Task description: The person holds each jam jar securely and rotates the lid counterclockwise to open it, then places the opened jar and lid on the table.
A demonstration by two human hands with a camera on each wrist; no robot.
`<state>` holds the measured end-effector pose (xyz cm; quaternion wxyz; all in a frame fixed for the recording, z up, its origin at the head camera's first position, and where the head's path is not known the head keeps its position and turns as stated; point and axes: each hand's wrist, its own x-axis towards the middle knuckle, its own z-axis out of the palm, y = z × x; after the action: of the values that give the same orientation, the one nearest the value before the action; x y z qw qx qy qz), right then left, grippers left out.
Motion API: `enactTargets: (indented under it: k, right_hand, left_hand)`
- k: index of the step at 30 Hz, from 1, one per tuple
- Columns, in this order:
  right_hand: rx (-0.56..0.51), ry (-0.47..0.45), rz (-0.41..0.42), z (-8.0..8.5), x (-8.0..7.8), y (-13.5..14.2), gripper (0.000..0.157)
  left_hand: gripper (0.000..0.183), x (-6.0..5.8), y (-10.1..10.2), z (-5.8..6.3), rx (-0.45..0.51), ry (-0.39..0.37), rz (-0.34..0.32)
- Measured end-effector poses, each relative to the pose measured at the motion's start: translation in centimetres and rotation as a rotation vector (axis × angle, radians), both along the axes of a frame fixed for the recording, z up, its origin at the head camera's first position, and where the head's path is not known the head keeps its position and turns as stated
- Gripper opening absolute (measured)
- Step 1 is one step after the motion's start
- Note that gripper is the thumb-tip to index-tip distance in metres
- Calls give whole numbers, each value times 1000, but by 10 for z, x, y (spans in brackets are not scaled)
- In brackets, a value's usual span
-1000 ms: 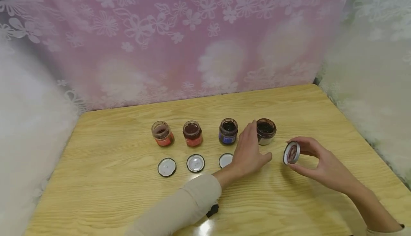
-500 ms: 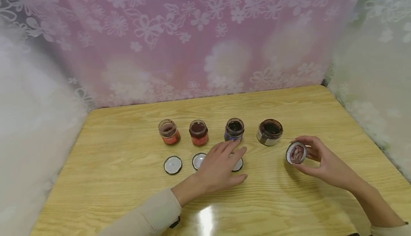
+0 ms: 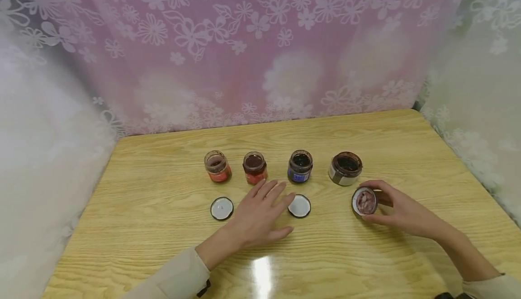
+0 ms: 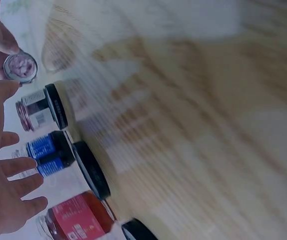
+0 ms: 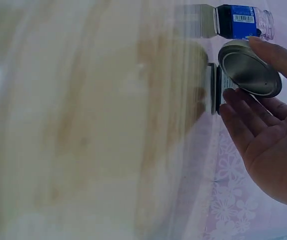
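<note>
My right hand (image 3: 407, 213) pinches a jar lid (image 3: 364, 201) by its rim, thumb below and fingers above. The lid's stained, reddish underside faces the head camera; its metallic top (image 5: 251, 72) shows in the right wrist view. Just behind it stands a wide uncovered jar (image 3: 343, 177) with dark contents. My left hand (image 3: 254, 217) spreads its fingers over the lids, holding nothing, and covers one of them. To either side of it, a left lid (image 3: 221, 208) and a right lid (image 3: 299, 206) lie with pale undersides up.
Left of the wide jar, in the same row, stand a blue-labelled jar (image 3: 300, 167) and two red-labelled ones, a middle jar (image 3: 255, 168) and a leftmost jar (image 3: 217, 167), all uncovered. The wooden table (image 3: 163, 253) ends at a pink floral curtain (image 3: 252, 54) behind.
My left hand has drawn back leftward from beside the wide jar to over the lids. The lid in my right hand has turned to face the head camera and come lower, closer to the wide jar.
</note>
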<state>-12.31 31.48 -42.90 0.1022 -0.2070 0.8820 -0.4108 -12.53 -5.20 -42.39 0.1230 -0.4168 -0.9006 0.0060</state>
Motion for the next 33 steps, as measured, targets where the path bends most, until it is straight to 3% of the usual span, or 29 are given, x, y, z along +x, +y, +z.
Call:
enactTargets:
  k: [16, 33]
  right_hand:
    - [140, 22, 35, -1, -5, -19, 75]
    - [233, 223, 104, -8, -9, -20, 66]
  left_hand:
    - [67, 6, -24, -8, 65, -17, 10]
    - [72, 13, -29, -8, 15, -60, -1]
